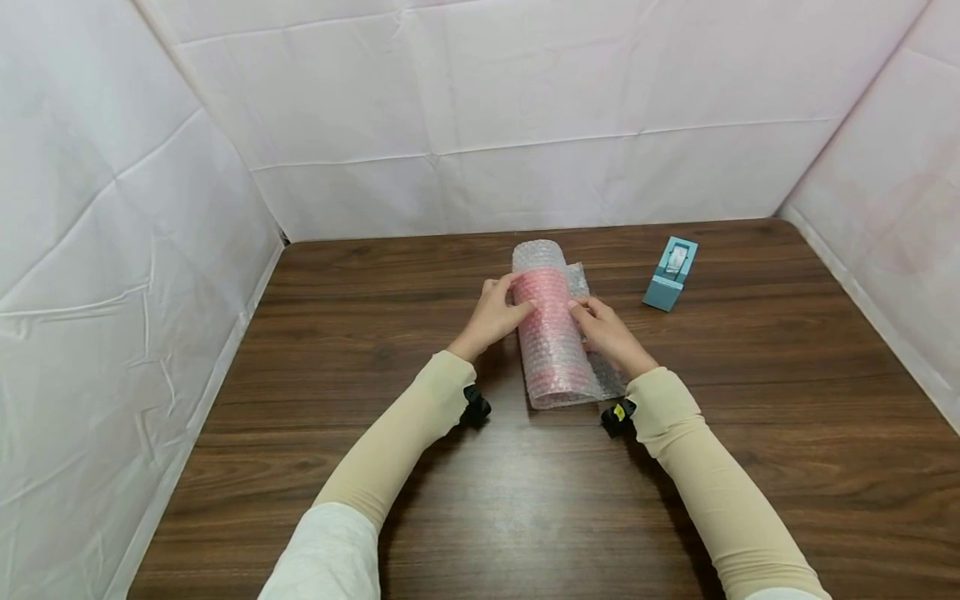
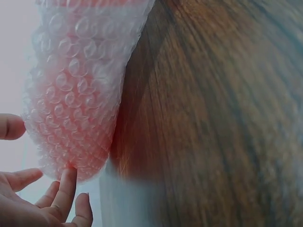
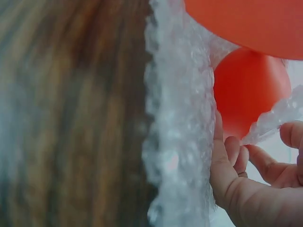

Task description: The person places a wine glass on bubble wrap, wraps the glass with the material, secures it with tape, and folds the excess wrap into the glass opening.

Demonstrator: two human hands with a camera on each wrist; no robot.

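Note:
A roll of bubble wrap (image 1: 553, 354) lies lengthwise on the table, with red showing through its clear layers. Inside the wrap, smooth rounded red surfaces (image 3: 251, 90) appear in the right wrist view; their full shape is hidden. My left hand (image 1: 495, 317) holds the roll's left side, thumb on top and fingers lower down against the bubbles (image 2: 71, 94). On the other side my right hand (image 1: 606, 333) pinches a free edge of the wrap between thumb and forefinger. Its other fingers reach in beside the red surface. Loose wrap (image 1: 606, 377) spreads under that hand.
A teal tape dispenser (image 1: 670, 273) with a whitish roll stands back right on the dark wooden table (image 1: 360, 333). White cloth walls (image 1: 525, 100) close off the back and both sides.

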